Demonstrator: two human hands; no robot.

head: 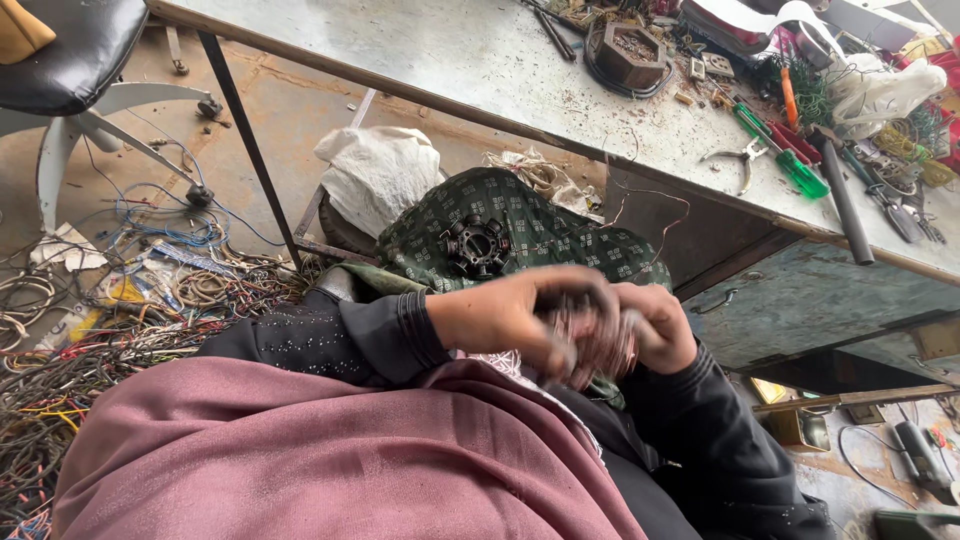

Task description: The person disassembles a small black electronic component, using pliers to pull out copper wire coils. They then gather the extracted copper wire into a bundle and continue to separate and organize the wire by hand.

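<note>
1. The left hand and right hand meet over the lap, both grips closed on a blurred bundle of wire.
2. A black metal ring lies on the green cloth just beyond them.
3. Pliers sit near the worktop front edge.

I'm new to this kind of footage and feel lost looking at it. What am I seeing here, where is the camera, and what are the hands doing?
There is no machine: a person works with bare hands, and one camera worn on the head looks down at them. The left hand and the right hand are pressed together around a small bundle of thin wire; it is blurred, so I cannot tell more. Beyond the hands, a dark metal part lies on a green patterned cloth. Above is a grey metal table with pliers, a green-handled screwdriver and a square metal block. On the floor at left lies a tangle of scrap wires.
</note>
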